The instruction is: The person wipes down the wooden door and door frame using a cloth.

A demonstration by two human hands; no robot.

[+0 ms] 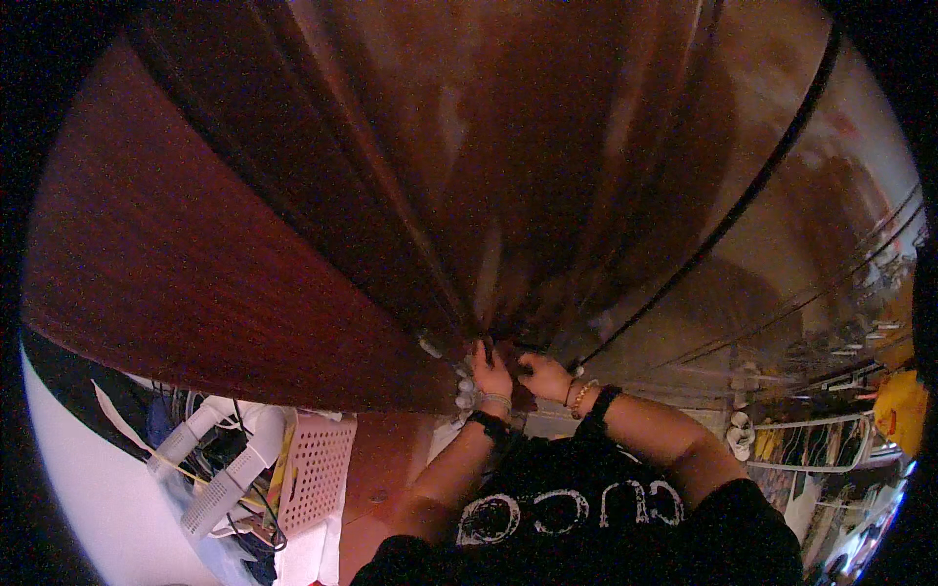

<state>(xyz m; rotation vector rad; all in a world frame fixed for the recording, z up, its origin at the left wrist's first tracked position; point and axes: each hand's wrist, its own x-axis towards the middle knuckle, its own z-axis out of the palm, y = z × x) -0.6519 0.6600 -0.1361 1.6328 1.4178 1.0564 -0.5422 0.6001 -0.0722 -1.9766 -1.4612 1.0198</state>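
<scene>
Close together in front of my chest are my left hand and my right hand, both with curled fingers. Between them is a small dark red item, perhaps cloth, too dim to make out fully. The fingers of my left hand close at its edge. My right hand bends toward it from the other side; what its fingertips hold is lost in shadow. Just left of my left hand, shiny metal hardware, possibly a door handle, sits at the edge of a reddish-brown wood panel, perhaps a door. Both wrists carry dark bands.
A tall dark brown glossy surface rises ahead. A black cord curves along its right side. At lower left, a pink perforated basket stands beside white plastic pipe-like parts and cables. A wire rack stands at right.
</scene>
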